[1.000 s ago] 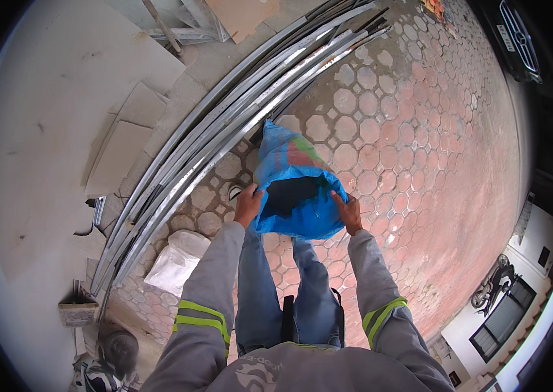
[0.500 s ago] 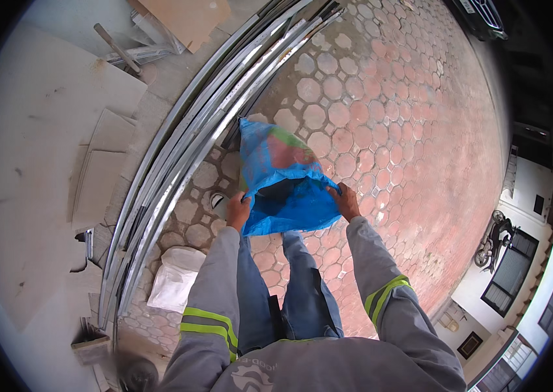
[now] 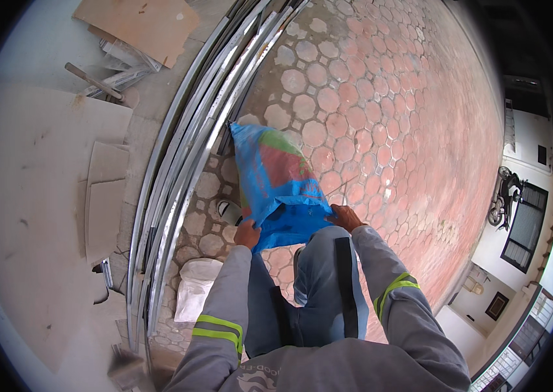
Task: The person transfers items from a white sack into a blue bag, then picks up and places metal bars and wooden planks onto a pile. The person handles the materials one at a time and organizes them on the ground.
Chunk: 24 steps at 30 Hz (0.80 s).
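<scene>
A large blue sack [image 3: 270, 160] with red and green patches lies on the paving in front of me, its mouth toward my legs. The sack's dark inside shows through the gap in its rim, but what it holds cannot be made out. My left hand [image 3: 247, 233] is closed on the left edge of the mouth. At the opposite edge, my right hand [image 3: 346, 217] grips the rim with bent fingers. One of my knees [image 3: 325, 255] is raised, right against the near side of the sack.
Long metal channels [image 3: 188, 124] lie in a bundle at the left, beside the sack. Beyond them are board pieces [image 3: 106, 209] and a wooden-handled tool [image 3: 93, 81]. A white bag [image 3: 196, 287] rests near my left arm. Far right, a motorcycle [image 3: 504, 196] stands by a building.
My right knee has come up and forward toward the sack. The sack's mouth has narrowed and sagged between my hands, which still hold it. The view has shifted a little.
</scene>
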{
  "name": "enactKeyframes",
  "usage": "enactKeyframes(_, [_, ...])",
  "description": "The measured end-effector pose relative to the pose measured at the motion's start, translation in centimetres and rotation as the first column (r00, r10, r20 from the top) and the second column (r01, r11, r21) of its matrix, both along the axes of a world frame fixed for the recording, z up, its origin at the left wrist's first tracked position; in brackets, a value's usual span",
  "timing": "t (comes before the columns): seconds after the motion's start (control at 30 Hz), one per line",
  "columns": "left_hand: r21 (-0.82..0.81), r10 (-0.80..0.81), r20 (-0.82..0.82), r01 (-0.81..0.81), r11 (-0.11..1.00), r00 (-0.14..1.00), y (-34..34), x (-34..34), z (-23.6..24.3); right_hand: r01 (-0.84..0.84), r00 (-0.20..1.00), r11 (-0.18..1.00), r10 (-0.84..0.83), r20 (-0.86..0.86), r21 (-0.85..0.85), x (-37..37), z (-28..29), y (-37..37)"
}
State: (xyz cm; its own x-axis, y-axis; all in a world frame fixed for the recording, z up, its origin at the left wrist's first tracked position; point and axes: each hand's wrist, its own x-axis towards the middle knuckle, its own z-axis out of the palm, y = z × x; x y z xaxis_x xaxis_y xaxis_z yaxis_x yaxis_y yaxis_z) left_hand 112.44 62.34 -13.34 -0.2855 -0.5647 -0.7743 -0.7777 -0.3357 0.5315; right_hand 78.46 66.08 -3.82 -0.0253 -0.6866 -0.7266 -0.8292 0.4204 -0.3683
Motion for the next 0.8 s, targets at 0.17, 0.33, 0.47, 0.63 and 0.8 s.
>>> enactKeyframes(0.17, [-0.065,0.101,-0.035,-0.103,0.993,0.994,1.7,2.4,-0.8,0.029,0.999,1.000,-0.029,0.034,-0.003,3.0,0.8,1.3])
enactKeyframes(0.33, [0.049,0.381,-0.084,-0.378,0.925,0.921,-1.0,1.9,-2.0,0.364,0.930,0.859,-0.353,0.100,-0.360,5.5,0.5,-1.8])
enactKeyframes(0.47, [-0.087,0.354,-0.152,-0.369,0.925,0.923,-0.8,0.6,-1.9,0.561,0.828,0.757,-0.511,0.231,-0.335,6.7,-1.0,-0.9])
enactKeyframes(0.63, [-0.239,0.189,-0.187,-0.231,0.943,0.964,-0.1,1.5,-0.2,0.711,0.698,0.680,-0.653,0.294,-0.178,5.6,-1.9,1.6])
enactKeyframes(0.8, [-0.155,0.189,-0.132,-0.209,0.966,0.973,-2.3,0.5,1.8,0.821,0.550,0.567,-0.757,0.353,-0.063,3.2,-2.6,-0.4])
